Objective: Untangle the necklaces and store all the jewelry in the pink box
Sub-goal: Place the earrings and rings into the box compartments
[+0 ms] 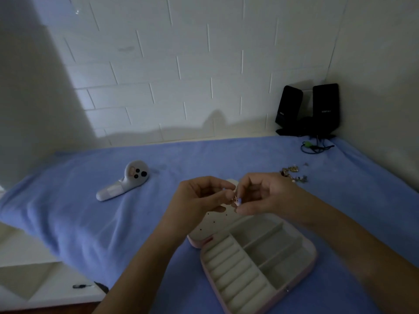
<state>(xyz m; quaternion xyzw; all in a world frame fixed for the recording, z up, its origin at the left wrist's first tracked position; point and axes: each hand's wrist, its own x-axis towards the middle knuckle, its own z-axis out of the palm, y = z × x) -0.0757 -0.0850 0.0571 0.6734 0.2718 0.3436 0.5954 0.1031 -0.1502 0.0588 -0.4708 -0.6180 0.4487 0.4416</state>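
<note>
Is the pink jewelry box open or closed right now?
Open. The pink jewelry box has its lid folded back on the blue cloth, so its pale ring rolls and divided compartments show.

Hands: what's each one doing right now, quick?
Left hand: pinching the small gold piece above the pink box.
Right hand: pinching the same small gold piece.

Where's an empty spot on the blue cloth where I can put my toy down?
Bare cloth lies along the wall between the white gadget and the speakers, and also between the gadget and the pink box. It's crowded near the jewelry pile and cables, and where the left hand and right hand pinch a small jewelry piece.
</note>
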